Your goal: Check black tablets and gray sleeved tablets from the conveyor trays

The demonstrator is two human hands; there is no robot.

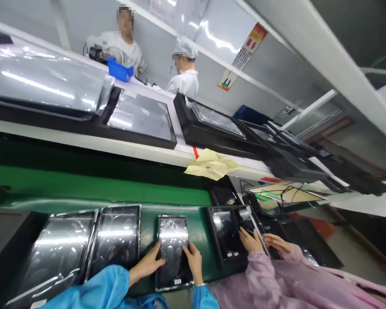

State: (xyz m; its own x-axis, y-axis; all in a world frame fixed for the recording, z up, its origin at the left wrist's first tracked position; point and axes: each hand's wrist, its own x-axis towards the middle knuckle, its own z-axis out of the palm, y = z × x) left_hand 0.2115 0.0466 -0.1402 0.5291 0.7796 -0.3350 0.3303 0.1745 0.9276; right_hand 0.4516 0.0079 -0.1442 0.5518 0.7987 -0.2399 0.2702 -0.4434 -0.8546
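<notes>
A dark flat screen panel (pixel 173 253) with glossy, wrinkled film and a small white label lies upright in front of me on the green mat (pixel 149 229). My left hand (pixel 148 262) grips its left edge, the thumb resting on the face and the fingers partly hidden at the side. At the right edge, my right hand (pixel 194 259) holds the same panel. To the left are two more film-covered panels, a nearer one (pixel 117 236) and a farther one (pixel 61 249). Whether the held panel touches the mat underneath I cannot tell.
On my right, a co-worker's hands (pixel 252 241) in pink sleeves handle a panel beside a black tray (pixel 227 236). Above the mat runs a white shelf (pixel 116 143) with film-covered panels in black foam trays (pixel 141 118) and a hanging yellow paper (pixel 212 164). Two people stand beyond.
</notes>
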